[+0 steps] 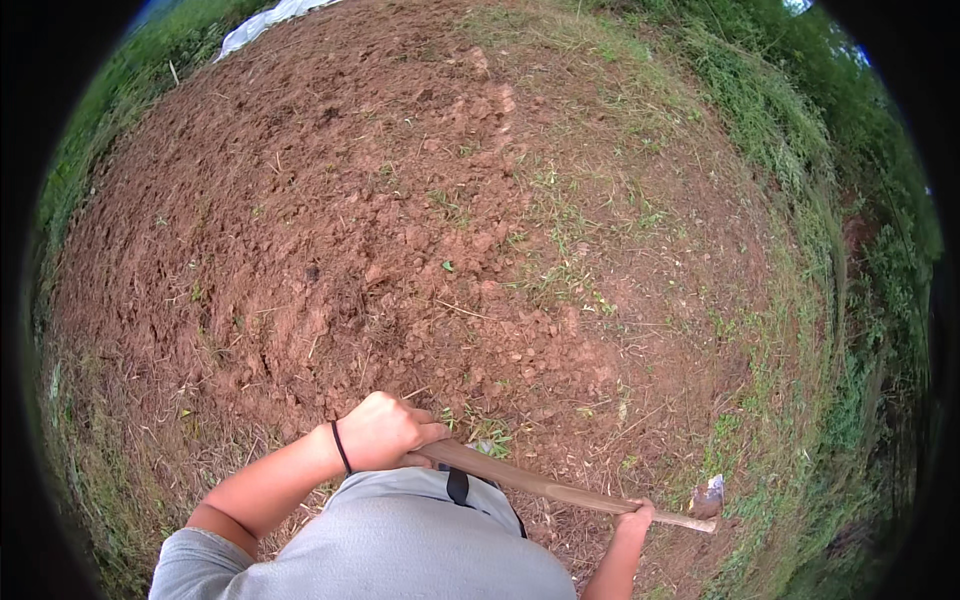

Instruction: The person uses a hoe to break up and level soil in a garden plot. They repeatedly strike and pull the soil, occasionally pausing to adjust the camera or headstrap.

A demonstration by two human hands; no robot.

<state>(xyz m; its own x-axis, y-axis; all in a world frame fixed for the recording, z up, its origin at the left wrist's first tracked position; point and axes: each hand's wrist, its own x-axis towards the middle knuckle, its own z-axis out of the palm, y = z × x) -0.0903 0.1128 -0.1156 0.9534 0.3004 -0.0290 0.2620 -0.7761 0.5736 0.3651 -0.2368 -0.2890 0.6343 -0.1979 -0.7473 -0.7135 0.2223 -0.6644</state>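
Observation:
A hoe with a wooden handle lies slantwise across the front of my body, its right end lower in the view. My left hand, with a dark band at the wrist, is wrapped around the handle's left end at my waist. Farther along, my right hand grips the handle close to the head. The metal hoe blade sticks up from the right end, with reddish soil stuck to its lower part. Both hands and the hoe appear above the ground.
Loose, broken red soil spreads ahead and to the left. Sparse grass and cut stalks cover firmer ground to the right. Tall green plants border the right side. A white sheet lies at the far left edge.

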